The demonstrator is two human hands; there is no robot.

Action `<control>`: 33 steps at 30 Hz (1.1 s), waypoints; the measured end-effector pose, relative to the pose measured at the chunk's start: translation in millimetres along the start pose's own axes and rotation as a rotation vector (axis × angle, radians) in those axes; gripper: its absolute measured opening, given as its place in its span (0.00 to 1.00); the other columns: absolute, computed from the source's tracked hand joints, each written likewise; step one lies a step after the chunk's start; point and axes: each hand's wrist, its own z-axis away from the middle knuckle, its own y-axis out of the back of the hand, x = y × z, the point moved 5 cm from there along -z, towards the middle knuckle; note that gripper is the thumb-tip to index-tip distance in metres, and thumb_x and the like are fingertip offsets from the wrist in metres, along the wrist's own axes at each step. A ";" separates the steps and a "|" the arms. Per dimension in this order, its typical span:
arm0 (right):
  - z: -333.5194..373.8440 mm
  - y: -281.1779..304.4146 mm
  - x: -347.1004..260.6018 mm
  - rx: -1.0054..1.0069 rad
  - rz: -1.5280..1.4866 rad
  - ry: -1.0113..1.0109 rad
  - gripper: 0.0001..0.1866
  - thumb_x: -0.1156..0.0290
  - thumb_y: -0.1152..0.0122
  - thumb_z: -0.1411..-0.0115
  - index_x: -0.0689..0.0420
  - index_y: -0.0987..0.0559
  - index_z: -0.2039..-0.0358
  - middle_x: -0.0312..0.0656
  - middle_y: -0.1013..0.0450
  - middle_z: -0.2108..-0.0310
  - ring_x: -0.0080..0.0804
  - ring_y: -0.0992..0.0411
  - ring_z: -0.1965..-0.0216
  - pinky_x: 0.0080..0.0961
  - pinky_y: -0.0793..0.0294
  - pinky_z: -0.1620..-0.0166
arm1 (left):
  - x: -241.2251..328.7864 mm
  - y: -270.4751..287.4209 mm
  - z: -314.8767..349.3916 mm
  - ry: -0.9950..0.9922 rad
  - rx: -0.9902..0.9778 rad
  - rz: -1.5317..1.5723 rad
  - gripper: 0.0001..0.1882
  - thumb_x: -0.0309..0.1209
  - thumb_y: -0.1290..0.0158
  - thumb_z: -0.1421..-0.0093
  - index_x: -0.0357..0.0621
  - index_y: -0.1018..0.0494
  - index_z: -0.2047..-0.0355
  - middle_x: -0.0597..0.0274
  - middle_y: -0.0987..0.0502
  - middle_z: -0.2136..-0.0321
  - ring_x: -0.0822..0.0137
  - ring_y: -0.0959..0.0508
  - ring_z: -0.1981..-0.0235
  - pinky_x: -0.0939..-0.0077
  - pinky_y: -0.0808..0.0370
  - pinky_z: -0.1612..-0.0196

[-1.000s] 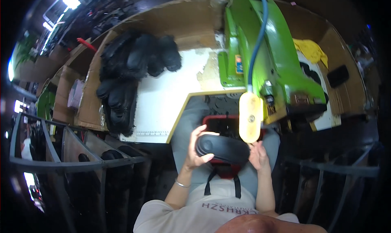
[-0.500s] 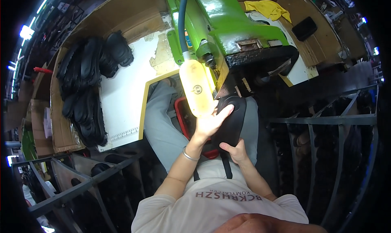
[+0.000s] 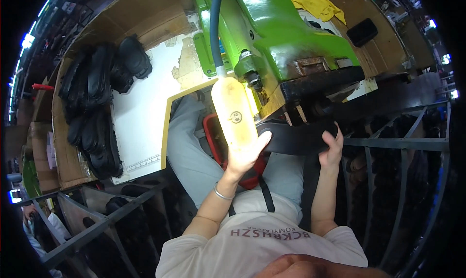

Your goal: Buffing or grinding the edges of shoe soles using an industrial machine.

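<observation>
A black shoe sole [image 3: 295,139] lies crosswise in front of the green machine [image 3: 286,20], under its dark working head [image 3: 320,84]. My left hand [image 3: 248,151] grips the sole's left end, thumb on top and fingers partly hidden behind a yellow lamp [image 3: 235,110]. At the other end my right hand [image 3: 332,144] holds on, its thumb pressed to the near side and the fingers curled behind. The sole's left end sits close by the metal parts under the head; whether it touches them I cannot tell.
Several black soles [image 3: 99,79] are piled at the left of the white tabletop [image 3: 138,127], inside cardboard walls [image 3: 141,16]. A red bin [image 3: 209,137] stands between my legs. Metal racks [image 3: 403,143] flank me on both sides. A yellow cloth [image 3: 320,8] lies at the back right.
The sole has swung from pointing toward me to lying crosswise. My right hand has moved right and away from my body with its end; my left hand has shifted slightly toward me.
</observation>
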 end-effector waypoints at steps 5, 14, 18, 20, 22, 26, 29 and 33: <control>-36.9 -30.9 -6.4 -0.111 -0.023 0.033 0.22 0.79 0.44 0.51 0.66 0.31 0.53 0.43 0.29 0.60 0.32 0.29 0.59 0.26 0.31 0.52 | 19.2 9.6 -5.5 0.008 -0.056 0.240 0.12 0.19 0.43 0.48 0.37 0.28 0.62 0.67 0.25 0.70 0.76 0.26 0.68 0.84 0.28 0.64; -37.1 -31.0 22.3 -0.049 -0.114 0.072 0.20 0.80 0.45 0.49 0.67 0.29 0.54 0.43 0.28 0.57 0.30 0.30 0.56 0.25 0.35 0.48 | 30.3 37.4 -2.4 -0.050 0.038 0.071 0.10 0.20 0.47 0.48 0.28 0.27 0.65 0.55 0.20 0.73 0.71 0.20 0.73 0.80 0.25 0.67; -51.7 -26.2 1.3 -0.107 -0.176 0.195 0.20 0.81 0.46 0.48 0.67 0.30 0.53 0.45 0.28 0.57 0.33 0.29 0.56 0.28 0.32 0.48 | -1.9 3.7 -2.1 -0.060 -0.096 0.007 0.09 0.27 0.39 0.48 0.39 0.27 0.69 0.68 0.26 0.79 0.79 0.30 0.79 0.85 0.33 0.76; -62.5 -15.8 -0.2 -0.086 -0.194 0.209 0.21 0.81 0.47 0.48 0.66 0.31 0.51 0.45 0.29 0.57 0.33 0.29 0.56 0.29 0.32 0.48 | 19.4 -7.6 -11.2 -0.083 -0.040 0.098 0.08 0.28 0.38 0.48 0.41 0.28 0.75 0.69 0.27 0.81 0.81 0.31 0.82 0.85 0.36 0.80; -65.4 -15.1 -0.6 -0.070 -0.216 0.218 0.22 0.81 0.48 0.48 0.65 0.32 0.50 0.45 0.29 0.56 0.33 0.29 0.56 0.30 0.32 0.48 | 34.5 -1.9 -12.2 -0.101 -0.049 -0.051 0.10 0.19 0.37 0.54 0.32 0.24 0.70 0.56 0.20 0.74 0.72 0.22 0.76 0.80 0.26 0.69; -59.3 -23.5 11.5 -0.054 -0.226 0.172 0.24 0.82 0.49 0.48 0.64 0.34 0.48 0.44 0.30 0.54 0.33 0.30 0.55 0.29 0.32 0.48 | 25.1 4.3 -7.4 -0.086 0.015 0.129 0.07 0.20 0.40 0.51 0.31 0.24 0.70 0.58 0.21 0.75 0.73 0.22 0.75 0.80 0.26 0.68; -52.3 -30.2 24.8 -0.034 -0.232 0.127 0.25 0.82 0.50 0.49 0.64 0.35 0.48 0.44 0.31 0.54 0.33 0.31 0.54 0.28 0.33 0.47 | 35.1 23.9 -6.7 -0.150 0.053 0.155 0.08 0.21 0.42 0.50 0.30 0.25 0.68 0.57 0.21 0.74 0.73 0.22 0.74 0.80 0.26 0.67; -38.6 -54.8 34.9 -0.062 -0.217 0.118 0.26 0.83 0.51 0.48 0.63 0.37 0.46 0.44 0.32 0.52 0.32 0.32 0.52 0.28 0.34 0.47 | 33.8 46.2 -2.0 -0.020 0.082 0.177 0.11 0.21 0.43 0.50 0.29 0.25 0.65 0.55 0.21 0.72 0.74 0.22 0.72 0.80 0.25 0.67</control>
